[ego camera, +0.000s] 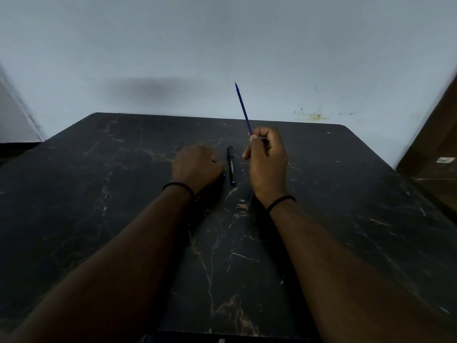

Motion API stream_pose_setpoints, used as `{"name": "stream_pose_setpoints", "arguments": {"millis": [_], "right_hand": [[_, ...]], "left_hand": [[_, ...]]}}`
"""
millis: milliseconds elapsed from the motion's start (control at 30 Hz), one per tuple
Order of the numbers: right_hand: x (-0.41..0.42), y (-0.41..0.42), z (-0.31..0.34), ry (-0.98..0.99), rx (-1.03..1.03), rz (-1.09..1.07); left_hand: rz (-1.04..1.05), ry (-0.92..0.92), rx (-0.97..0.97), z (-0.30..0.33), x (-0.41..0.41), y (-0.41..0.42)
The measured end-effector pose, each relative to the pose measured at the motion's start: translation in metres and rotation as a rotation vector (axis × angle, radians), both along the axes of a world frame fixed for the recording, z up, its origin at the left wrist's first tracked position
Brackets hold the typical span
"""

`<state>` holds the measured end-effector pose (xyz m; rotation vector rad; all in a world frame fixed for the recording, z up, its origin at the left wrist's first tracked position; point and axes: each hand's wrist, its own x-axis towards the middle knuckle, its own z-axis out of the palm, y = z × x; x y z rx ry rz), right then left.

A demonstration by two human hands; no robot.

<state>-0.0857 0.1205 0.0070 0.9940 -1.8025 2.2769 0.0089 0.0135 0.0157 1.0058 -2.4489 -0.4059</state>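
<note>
As I judge it, the likeliest slip is at the pinch. The right hand (267,162) grips the thin blue plastic pen refill (243,108) only at its bottom end, between thumb and curled fingers. Nearly its whole length stands free above the knuckles, so a small roll of the fingertips could swing the tip wide or drop the rod onto the black desk with pale marble veining (123,194). If the refill is meant for the slim black pen barrel (231,167) lying on the desk between the two hands, the barrel's narrow mouth leaves little room for error. An off-axis push could bend or jam the thin tube, and the barrel, loose and round, could roll away when nudged. The left hand (197,167) rests knuckles-up on the desk just left of the barrel, fingers curled under. A small blue piece (224,174) shows at its edge, but I cannot tell whether the hand holds it — if it lies loose there, it too could be knocked aside. The refill itself is straight, slender and evenly dark blue, narrowing to a fine point at the top. It is held in the air above the far half of the desk, leaning slightly left with its tip toward the pale grey wall (173,45), well clear of the barrel. The barrel carries a line of small white print along its side.
</note>
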Motion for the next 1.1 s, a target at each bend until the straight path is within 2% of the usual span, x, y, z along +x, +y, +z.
{"name": "stream_pose_setpoints", "arguments": {"millis": [333,533,700,767,867,967,1100], "right_hand": [[0.002,0.001,0.002,-0.024,-0.030,0.022],[0.001,0.002,0.003,-0.045,-0.069,0.066],[0.001,0.002,0.001,0.004,-0.014,0.065],[0.000,0.002,-0.001,0.031,0.025,0.062],[-0.002,0.001,-0.003,0.088,0.133,0.050],[-0.001,-0.001,-0.006,0.183,0.273,0.071],[0.003,-0.002,-0.007,0.304,0.404,0.125]], "left_hand": [[0.000,-0.115,-0.083,0.004,0.000,0.004],[-0.015,-0.108,-0.076,0.005,-0.001,0.000],[-0.016,-0.105,-0.087,0.002,-0.002,-0.008],[-0.046,0.027,0.002,-0.002,-0.003,-0.009],[-0.049,0.437,0.199,-0.001,-0.006,-0.005],[-0.017,0.812,0.574,0.005,-0.006,-0.005],[-0.062,1.017,0.935,0.008,-0.001,-0.004]]}}
